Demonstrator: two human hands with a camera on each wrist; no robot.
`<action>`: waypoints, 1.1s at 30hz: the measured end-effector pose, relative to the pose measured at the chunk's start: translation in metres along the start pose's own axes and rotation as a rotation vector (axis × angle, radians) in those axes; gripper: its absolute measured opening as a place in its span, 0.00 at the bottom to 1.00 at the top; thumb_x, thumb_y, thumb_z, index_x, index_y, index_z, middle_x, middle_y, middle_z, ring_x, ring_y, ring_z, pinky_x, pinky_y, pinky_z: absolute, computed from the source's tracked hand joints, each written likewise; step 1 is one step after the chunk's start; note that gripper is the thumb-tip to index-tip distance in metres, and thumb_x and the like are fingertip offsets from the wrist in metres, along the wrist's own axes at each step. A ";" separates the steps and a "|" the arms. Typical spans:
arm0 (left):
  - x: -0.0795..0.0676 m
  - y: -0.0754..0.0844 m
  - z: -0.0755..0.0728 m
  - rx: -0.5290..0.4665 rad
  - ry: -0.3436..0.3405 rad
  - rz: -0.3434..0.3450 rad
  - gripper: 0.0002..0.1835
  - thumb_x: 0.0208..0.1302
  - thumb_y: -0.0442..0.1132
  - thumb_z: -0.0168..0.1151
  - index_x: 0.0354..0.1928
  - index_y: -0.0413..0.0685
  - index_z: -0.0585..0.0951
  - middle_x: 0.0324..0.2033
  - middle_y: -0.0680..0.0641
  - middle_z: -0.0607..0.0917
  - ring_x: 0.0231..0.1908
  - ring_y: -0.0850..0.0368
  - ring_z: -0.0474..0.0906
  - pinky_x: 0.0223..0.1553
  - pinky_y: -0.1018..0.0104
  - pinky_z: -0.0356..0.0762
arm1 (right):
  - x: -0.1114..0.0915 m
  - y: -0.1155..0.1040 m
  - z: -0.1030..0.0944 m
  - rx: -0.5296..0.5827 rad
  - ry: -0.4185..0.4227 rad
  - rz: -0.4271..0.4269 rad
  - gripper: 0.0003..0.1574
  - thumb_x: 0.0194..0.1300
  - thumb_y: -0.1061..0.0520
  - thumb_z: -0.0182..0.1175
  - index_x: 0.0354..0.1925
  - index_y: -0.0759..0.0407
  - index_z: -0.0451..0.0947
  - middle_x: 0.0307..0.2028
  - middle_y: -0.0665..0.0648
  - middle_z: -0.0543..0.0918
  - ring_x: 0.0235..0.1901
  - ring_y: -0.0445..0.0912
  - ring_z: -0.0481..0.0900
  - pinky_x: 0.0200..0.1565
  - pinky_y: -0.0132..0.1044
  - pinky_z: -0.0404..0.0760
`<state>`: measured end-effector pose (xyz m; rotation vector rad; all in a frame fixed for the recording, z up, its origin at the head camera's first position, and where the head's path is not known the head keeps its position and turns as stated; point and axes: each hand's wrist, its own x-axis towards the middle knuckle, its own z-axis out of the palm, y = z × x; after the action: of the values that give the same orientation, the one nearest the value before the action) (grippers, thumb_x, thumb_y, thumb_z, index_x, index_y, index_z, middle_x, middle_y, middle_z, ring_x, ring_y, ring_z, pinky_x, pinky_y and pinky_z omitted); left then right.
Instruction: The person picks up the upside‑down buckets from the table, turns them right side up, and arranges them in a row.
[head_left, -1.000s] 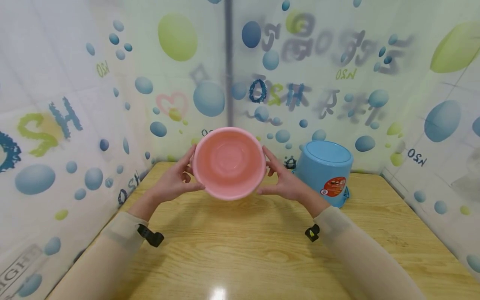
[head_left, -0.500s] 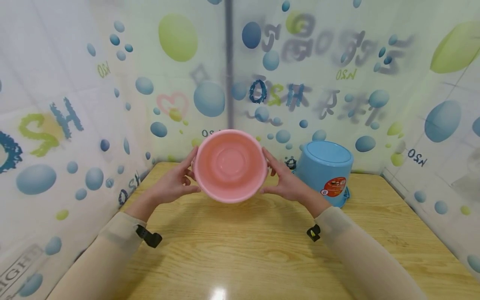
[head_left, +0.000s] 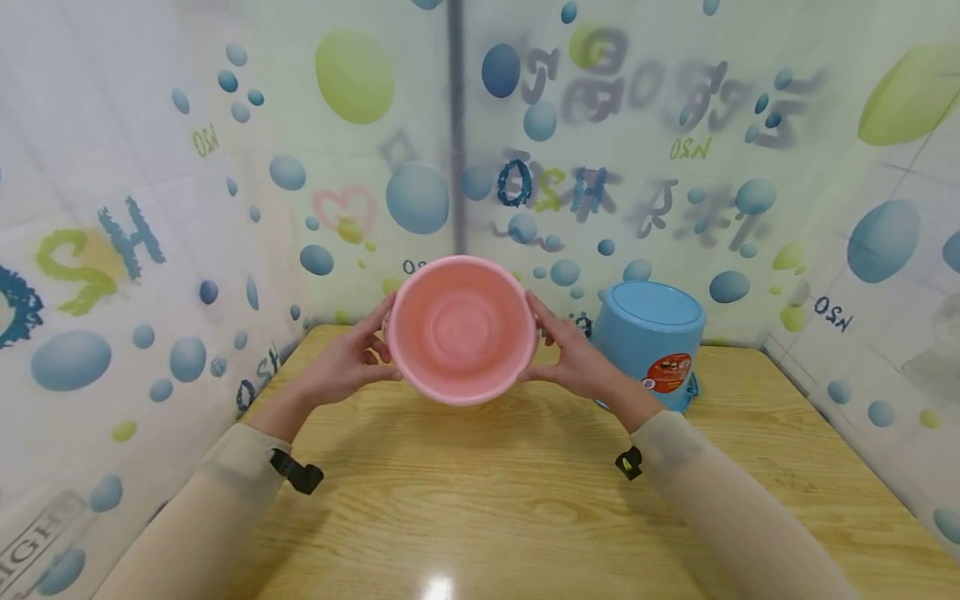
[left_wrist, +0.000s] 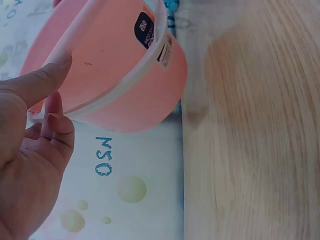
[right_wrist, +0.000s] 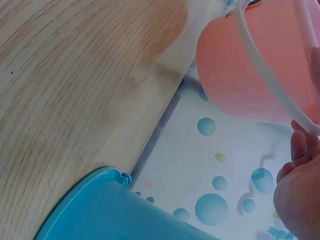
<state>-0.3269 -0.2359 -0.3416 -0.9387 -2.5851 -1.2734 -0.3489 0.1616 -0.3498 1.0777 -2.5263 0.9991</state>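
- Above the bench (head_left: 465,508), a pink bucket (head_left: 461,333) is held clear, mouth tipped toward the head camera; its outer base is hidden there.
- Left hand (head_left: 348,362): clamped on the bucket's left side, thumb at the rim, some fingers hidden.
- Right hand (head_left: 577,358): clamped on the opposite side; cut off in the right wrist view.
- Both arms reach forward, converging.
- White handle (right_wrist: 265,70): contact with the right fingers cannot be determined.
- Dark label (left_wrist: 145,30): print not fully legible.
- Blue bucket (head_left: 637,333): inverted on the bench, partly behind the right forearm.
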 end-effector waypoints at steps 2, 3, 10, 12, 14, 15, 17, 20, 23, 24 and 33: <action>0.000 -0.001 -0.002 -0.009 -0.007 0.008 0.58 0.60 0.38 0.75 0.81 0.74 0.46 0.42 0.44 0.80 0.39 0.51 0.80 0.37 0.64 0.85 | -0.001 -0.003 -0.001 0.005 -0.001 0.045 0.73 0.55 0.42 0.77 0.82 0.31 0.37 0.64 0.51 0.75 0.53 0.52 0.65 0.49 0.50 0.72; -0.001 -0.001 -0.004 -0.017 -0.013 0.008 0.58 0.61 0.37 0.75 0.81 0.73 0.46 0.41 0.44 0.80 0.39 0.51 0.80 0.36 0.64 0.85 | -0.002 -0.004 -0.002 0.011 -0.002 0.069 0.72 0.55 0.41 0.76 0.81 0.28 0.37 0.65 0.49 0.74 0.53 0.51 0.64 0.49 0.52 0.73; -0.001 0.002 -0.013 -0.029 -0.019 -0.024 0.55 0.61 0.40 0.75 0.80 0.78 0.49 0.44 0.44 0.81 0.41 0.49 0.79 0.36 0.63 0.84 | -0.001 -0.004 -0.005 0.083 0.002 0.089 0.68 0.57 0.43 0.75 0.81 0.27 0.41 0.70 0.49 0.74 0.60 0.51 0.67 0.58 0.64 0.71; 0.000 0.003 -0.014 -0.031 -0.015 -0.029 0.54 0.61 0.41 0.75 0.80 0.78 0.51 0.48 0.44 0.80 0.43 0.48 0.78 0.38 0.63 0.84 | 0.001 -0.004 -0.004 0.118 0.003 0.088 0.67 0.58 0.45 0.75 0.81 0.28 0.42 0.71 0.50 0.73 0.63 0.52 0.70 0.60 0.67 0.68; -0.001 0.003 -0.015 -0.011 -0.011 -0.040 0.53 0.61 0.43 0.75 0.80 0.78 0.51 0.51 0.45 0.81 0.46 0.48 0.77 0.41 0.63 0.82 | 0.001 -0.004 -0.005 0.160 0.004 0.100 0.65 0.60 0.48 0.74 0.81 0.28 0.43 0.72 0.50 0.72 0.64 0.52 0.72 0.62 0.67 0.66; -0.001 0.003 -0.015 0.003 -0.006 -0.047 0.53 0.61 0.44 0.75 0.80 0.79 0.51 0.52 0.46 0.81 0.48 0.49 0.76 0.42 0.62 0.81 | 0.001 -0.005 -0.005 0.186 0.004 0.108 0.64 0.61 0.49 0.74 0.80 0.27 0.44 0.72 0.50 0.72 0.65 0.52 0.72 0.63 0.67 0.65; -0.001 0.002 -0.015 0.008 0.004 -0.062 0.53 0.62 0.46 0.75 0.79 0.80 0.51 0.56 0.48 0.81 0.52 0.50 0.76 0.44 0.60 0.79 | 0.001 -0.005 -0.005 0.234 0.002 0.121 0.61 0.63 0.50 0.72 0.80 0.26 0.45 0.73 0.50 0.70 0.67 0.53 0.72 0.65 0.68 0.63; -0.001 0.001 -0.014 -0.083 0.001 -0.071 0.51 0.63 0.44 0.73 0.79 0.80 0.52 0.68 0.50 0.74 0.63 0.50 0.73 0.51 0.58 0.80 | 0.000 -0.006 -0.006 0.281 -0.001 0.131 0.59 0.65 0.51 0.71 0.80 0.27 0.46 0.74 0.51 0.69 0.69 0.53 0.70 0.67 0.67 0.64; 0.001 0.003 -0.013 -0.194 -0.009 -0.082 0.50 0.65 0.42 0.71 0.79 0.79 0.52 0.77 0.58 0.63 0.71 0.47 0.68 0.59 0.51 0.80 | 0.000 -0.006 -0.006 0.363 -0.010 0.131 0.56 0.68 0.49 0.68 0.80 0.29 0.46 0.74 0.51 0.68 0.69 0.53 0.70 0.67 0.66 0.67; 0.001 0.004 -0.013 -0.215 -0.011 -0.091 0.49 0.66 0.42 0.71 0.79 0.79 0.52 0.78 0.60 0.60 0.72 0.46 0.67 0.61 0.48 0.79 | 0.000 -0.006 -0.006 0.399 -0.014 0.136 0.55 0.68 0.48 0.68 0.80 0.29 0.46 0.74 0.51 0.68 0.70 0.54 0.69 0.67 0.65 0.69; 0.002 0.009 -0.011 -0.326 -0.024 -0.144 0.47 0.69 0.41 0.68 0.79 0.80 0.52 0.77 0.52 0.63 0.70 0.42 0.71 0.58 0.51 0.82 | -0.001 -0.005 -0.003 0.586 -0.017 0.165 0.49 0.73 0.52 0.62 0.80 0.28 0.48 0.76 0.52 0.64 0.71 0.60 0.70 0.64 0.56 0.77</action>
<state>-0.3255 -0.2396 -0.3277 -0.8273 -2.5490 -1.7728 -0.3448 0.1617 -0.3457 1.0105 -2.4194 1.8588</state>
